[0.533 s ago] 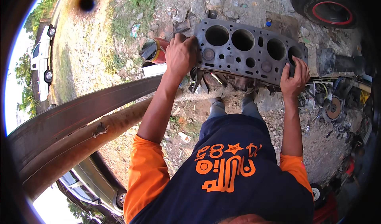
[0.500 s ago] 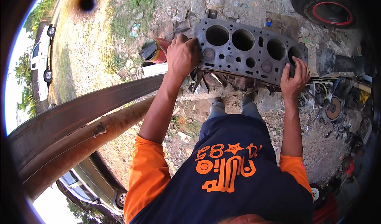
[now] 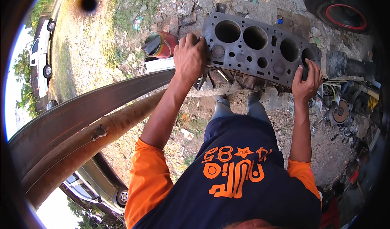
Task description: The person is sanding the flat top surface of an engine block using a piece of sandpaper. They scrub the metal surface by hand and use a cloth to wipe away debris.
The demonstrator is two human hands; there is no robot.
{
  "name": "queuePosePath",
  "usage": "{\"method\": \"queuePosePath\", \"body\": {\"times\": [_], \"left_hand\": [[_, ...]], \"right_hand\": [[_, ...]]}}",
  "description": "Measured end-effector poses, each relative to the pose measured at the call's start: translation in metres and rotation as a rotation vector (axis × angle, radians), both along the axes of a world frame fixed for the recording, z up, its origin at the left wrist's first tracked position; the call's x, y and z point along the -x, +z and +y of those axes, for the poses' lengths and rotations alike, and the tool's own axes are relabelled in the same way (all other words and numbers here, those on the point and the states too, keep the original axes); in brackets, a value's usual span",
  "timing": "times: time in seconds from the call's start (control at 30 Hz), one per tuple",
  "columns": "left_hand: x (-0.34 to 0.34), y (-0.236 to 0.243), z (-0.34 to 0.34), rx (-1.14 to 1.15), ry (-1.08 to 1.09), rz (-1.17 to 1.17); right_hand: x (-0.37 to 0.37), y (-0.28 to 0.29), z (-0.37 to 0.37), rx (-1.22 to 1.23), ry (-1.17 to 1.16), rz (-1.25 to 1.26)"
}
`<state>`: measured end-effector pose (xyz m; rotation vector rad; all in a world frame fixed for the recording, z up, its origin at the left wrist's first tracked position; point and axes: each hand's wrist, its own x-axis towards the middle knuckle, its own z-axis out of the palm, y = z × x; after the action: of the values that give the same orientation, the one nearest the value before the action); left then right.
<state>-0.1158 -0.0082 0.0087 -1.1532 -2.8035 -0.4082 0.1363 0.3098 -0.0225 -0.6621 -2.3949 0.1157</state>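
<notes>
Head view, near to far. Nearest, a dark shirt with orange sleeves [image 3: 150, 176] and orange print, then two bare forearms reaching forward and down. Left hand [image 3: 189, 58] clamped over the left end of a dark grey engine block [image 3: 260, 50], fingers wrapped over its top edge. Right hand [image 3: 306, 81] gripping the block's right lower corner, fingers curled up over the rim. Hands well apart, one at each end, both closed on the metal. Block held or propped above rubble-strewn dirt [image 3: 284, 119], four large round bores facing up, tilted down to the right; cannot tell whether anything supports it underneath.

Risk, as a judgement: heavy, oily-looking casting with only fingertip purchase on the right, so likely to slip and drop toward the feet [image 3: 239, 101] directly below. Uneven stones underfoot, also a chance of lost footing.

Beyond: red tin can [image 3: 162, 44] just left of the block, long rusty pipe [image 3: 101, 129], black tyre with red rim [image 3: 341, 9] upper right, parked white car [image 3: 40, 54] far left.
</notes>
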Motion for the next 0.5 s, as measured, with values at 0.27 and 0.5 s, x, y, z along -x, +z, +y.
{"method": "queuePosePath", "body": {"times": [0.27, 0.5], "left_hand": [[0.006, -0.001, 0.002, -0.053, -0.014, -0.005], [-0.004, 0.013, -0.001, 0.007, -0.08, -0.073]], "right_hand": [[0.005, 0.003, 0.002, -0.011, -0.013, -0.001], [0.002, 0.003, 0.0, 0.0, -0.023, 0.003]]}}
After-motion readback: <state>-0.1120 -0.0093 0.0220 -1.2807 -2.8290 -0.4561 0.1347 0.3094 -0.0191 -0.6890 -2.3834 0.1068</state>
